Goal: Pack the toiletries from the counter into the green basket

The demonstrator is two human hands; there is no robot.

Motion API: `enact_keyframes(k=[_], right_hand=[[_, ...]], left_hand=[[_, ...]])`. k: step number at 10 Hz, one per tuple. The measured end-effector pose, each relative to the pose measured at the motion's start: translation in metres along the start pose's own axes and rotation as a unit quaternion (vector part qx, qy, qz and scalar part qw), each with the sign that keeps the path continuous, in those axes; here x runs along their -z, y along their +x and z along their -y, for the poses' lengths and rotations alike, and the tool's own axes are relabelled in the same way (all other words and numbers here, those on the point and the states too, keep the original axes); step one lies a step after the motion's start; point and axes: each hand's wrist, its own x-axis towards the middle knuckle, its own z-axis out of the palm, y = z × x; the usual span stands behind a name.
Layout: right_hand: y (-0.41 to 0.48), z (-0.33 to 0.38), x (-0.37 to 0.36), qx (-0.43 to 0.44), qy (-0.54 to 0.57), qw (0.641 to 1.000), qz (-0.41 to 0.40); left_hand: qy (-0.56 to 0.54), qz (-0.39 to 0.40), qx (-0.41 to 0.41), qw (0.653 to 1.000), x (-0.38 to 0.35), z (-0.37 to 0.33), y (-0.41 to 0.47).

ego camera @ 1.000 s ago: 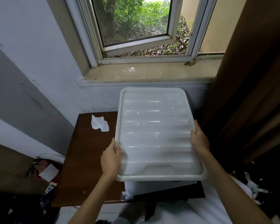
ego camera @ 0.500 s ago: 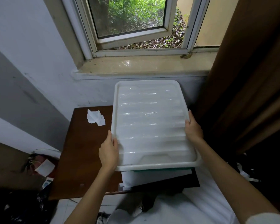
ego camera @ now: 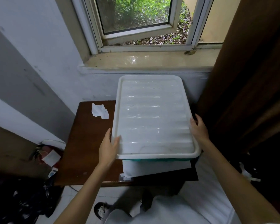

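The lid point(ego camera: 153, 117) is white plastic. It is smooth and a bit see-through, and the long bumps across it shine in the light. The green basket point(ego camera: 141, 160) under it looks like plastic too. The table point(ego camera: 87, 143) is dark brown wood, smooth with a soft shine. The scrap of paper point(ego camera: 99, 110) is white and crumpled. The window sill point(ego camera: 144, 60) is glossy stone. The curtain point(ego camera: 249, 78) is dull brown cloth. The wall point(ego camera: 39, 46) is matt paint with scuffs.

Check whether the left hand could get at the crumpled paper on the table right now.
Probably yes, once freed: the left hand holds the white lid by its left edge; the paper lies on the table just beyond it, nothing between.
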Motion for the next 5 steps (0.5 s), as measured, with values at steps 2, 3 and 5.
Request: enact_keyframes(k=[2,3,5], right_hand=[[-0.034,-0.020,0.009,0.020,-0.001,1.000,0.023],[-0.056,-0.031,0.014,0.011,0.018,0.999,0.028],[-0.097,-0.049,0.023,0.012,0.015,0.999,0.032]], left_hand=[[-0.022,0.000,-0.023,0.999,-0.005,0.010,-0.032],[-0.020,0.003,-0.015,1.000,-0.002,0.015,-0.041],[-0.012,-0.012,-0.020,1.000,0.007,0.020,-0.067]])
